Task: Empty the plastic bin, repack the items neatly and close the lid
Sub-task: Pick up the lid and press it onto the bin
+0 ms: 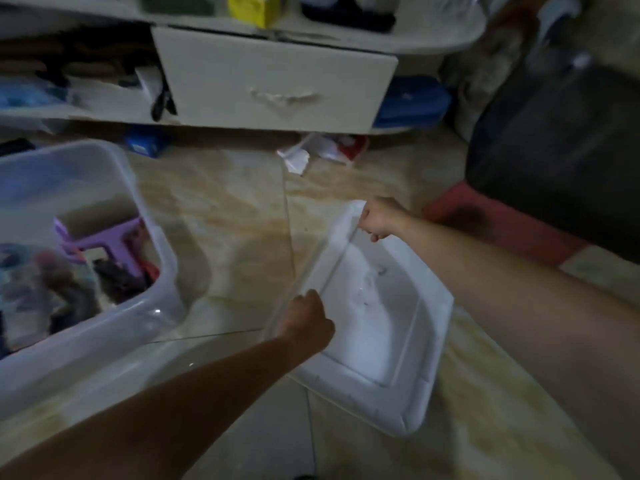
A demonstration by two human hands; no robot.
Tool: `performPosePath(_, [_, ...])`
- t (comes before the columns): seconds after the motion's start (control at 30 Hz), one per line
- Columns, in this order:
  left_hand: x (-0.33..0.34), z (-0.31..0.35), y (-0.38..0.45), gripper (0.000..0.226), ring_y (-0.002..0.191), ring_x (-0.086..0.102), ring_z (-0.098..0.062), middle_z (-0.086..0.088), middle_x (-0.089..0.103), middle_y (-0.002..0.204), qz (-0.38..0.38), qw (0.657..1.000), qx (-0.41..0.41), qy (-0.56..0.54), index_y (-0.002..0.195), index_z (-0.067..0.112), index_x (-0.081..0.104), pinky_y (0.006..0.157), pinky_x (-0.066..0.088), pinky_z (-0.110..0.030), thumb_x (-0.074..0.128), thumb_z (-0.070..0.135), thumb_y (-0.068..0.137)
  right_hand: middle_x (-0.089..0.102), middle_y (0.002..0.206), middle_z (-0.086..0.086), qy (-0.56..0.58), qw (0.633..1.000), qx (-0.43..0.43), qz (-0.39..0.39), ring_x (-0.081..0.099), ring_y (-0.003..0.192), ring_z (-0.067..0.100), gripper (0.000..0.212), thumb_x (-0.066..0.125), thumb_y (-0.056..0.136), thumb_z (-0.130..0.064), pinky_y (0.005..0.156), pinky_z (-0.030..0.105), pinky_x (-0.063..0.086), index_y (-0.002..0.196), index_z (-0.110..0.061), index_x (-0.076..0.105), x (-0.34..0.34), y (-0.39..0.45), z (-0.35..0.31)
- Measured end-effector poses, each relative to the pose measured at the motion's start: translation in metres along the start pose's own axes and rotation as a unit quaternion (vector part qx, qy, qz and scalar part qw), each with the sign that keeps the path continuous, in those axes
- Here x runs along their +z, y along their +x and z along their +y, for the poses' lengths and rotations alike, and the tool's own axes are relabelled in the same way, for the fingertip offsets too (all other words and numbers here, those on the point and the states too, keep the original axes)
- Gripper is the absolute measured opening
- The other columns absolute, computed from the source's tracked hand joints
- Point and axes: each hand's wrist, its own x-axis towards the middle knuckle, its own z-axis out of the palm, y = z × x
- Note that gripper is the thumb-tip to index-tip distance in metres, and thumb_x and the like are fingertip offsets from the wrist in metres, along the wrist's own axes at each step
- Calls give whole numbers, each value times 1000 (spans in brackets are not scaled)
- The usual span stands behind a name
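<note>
Meanwhile, both hands held the lid (pixel 377 327) by its left long edge | left hand (pixel 306 320) near end, right hand (pixel 377 218) far end, fingers curled | bin (pixel 152 306) lay open, still full, leftward on floor.

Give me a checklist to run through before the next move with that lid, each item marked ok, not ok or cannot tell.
1. Both hands hold the lid: ok. The left hand and right hand each have a grip on its long left edge.
2. Lid off the bin: ok. The bin stands open to the left.
3. Lid fully set down on the floor: cannot tell. The picture is blurred.
4. Bin emptied: not ok. A purple item and dark items still lie inside.
5. Floor between lid and bin free for unpacking: ok. Only bare tile shows there.
6. Lid undamaged: cannot tell.
</note>
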Motion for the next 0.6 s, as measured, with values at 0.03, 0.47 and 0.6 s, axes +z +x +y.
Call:
performPosePath(0.03, [7, 3, 2, 37, 99, 62, -27, -12, 58, 118, -13, 1000, -16, 6, 120, 7, 50, 78, 52, -31, 56, 13, 85, 77, 86, 13, -6, 1000, 7, 2, 77, 77, 23, 27, 50, 91, -11, 79, 39, 63, 94, -3, 75, 5, 4, 11])
performPosePath(0.47, [59, 21, 13, 133, 143, 10, -37, -10, 2, 157, -158, 938, 186, 244, 153, 29, -3, 116, 21, -56, 82, 65, 57, 66, 120, 11, 46, 991, 1, 127, 62, 111, 30, 27, 65, 82, -13, 94, 34, 54, 109, -14, 71, 40, 67, 73])
performPosePath(0.6, [73, 8, 11, 147, 143, -27, -41, -18, -32, 156, -195, 888, 246, 336, 151, 34, -22, 114, -5, -62, 83, 68, 53, 48, 134, 15, 25, 989, -4, 144, 45, 128, 33, 45, 64, 86, -10, 102, 38, 46, 129, -11, 55, 48, 79, 79])
